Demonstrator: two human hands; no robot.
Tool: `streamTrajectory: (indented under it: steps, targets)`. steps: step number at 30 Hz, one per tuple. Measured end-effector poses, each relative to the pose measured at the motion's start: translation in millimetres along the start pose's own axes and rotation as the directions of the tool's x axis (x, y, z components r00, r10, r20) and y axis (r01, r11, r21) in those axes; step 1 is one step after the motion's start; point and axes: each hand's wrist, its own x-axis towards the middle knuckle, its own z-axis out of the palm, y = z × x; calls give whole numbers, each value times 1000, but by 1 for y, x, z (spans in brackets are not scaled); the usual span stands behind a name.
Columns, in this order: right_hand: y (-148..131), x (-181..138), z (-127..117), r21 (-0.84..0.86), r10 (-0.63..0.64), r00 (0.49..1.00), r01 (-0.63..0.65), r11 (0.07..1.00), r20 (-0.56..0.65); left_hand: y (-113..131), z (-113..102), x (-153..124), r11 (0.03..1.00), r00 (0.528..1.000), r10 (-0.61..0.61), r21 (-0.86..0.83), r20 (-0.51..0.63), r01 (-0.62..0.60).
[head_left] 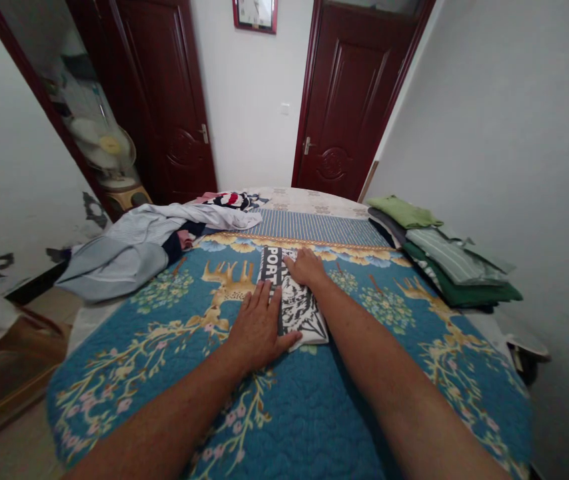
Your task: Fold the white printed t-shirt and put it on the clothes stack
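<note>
Left hand (259, 327), right hand (307, 267) lay flat, fingers extended, on folded shirt (297, 310) | blue quilt (289, 427), red door (349, 100) | print partly covered, possibly "PORT".

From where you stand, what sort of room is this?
Most likely a home bedroom: a bed under a blue quilted floral bedspread, stacks of folded green clothes by the wall, and a dark red wooden door.

The top edge crops the clock (255, 15), and the left hand (259, 327) partly covers the garment (300, 308).
</note>
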Motion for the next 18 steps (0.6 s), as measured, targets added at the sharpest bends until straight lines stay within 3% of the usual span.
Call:
streamTrajectory:
  steps: [4,10,15,18]
  targets:
    - [6,10,0,19,4,999,-3,1000,-37,1,-3,0,1000,1000,5,12,21,-5]
    - [21,2,-2,34,-90,994,93,995,-67,1,-4,3,999,999,0,32,36,-1]
    - [26,-35,-5,23,-65,997,66,998,-49,0,-2,4,1000,1000,17,26,20,-18]
    - [29,-72,-4,31,-118,992,119,992,-42,-2,-2,4,1000,999,24,6,21,-25]
